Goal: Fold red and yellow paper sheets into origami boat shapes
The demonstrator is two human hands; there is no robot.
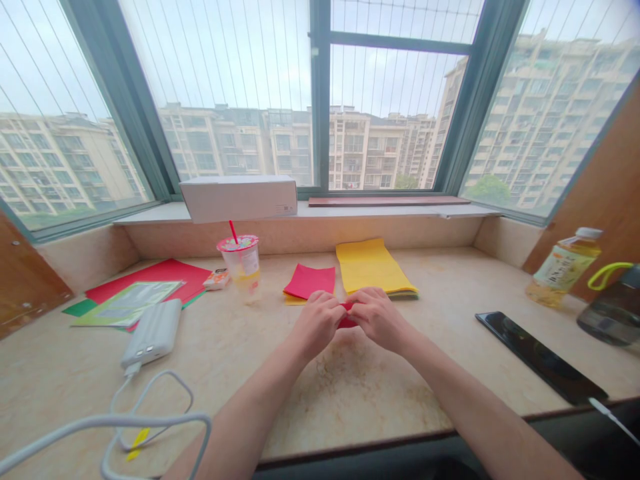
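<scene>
A small piece of red paper [347, 321] is pinched between my two hands, just above the marbled counter. My left hand [321, 316] grips its left side with bent fingers, and my right hand [376, 316] closes on its right side. Most of the paper is hidden behind my fingers, so its full shape does not show. Right behind my left hand lies a stack of red square paper [313, 281] with a yellow edge peeking out below. Beyond my right hand rests a pile of yellow paper sheets [374, 265].
To the left are a plastic cup [243, 263] with a red straw, red paper sheets [165, 270] and a white power bank [154, 333] with a looping cable [150, 421]. At right lie a phone [540, 357], a drink bottle [563, 270] and a dark bottle [613, 310]. A white box [240, 200] sits on the sill.
</scene>
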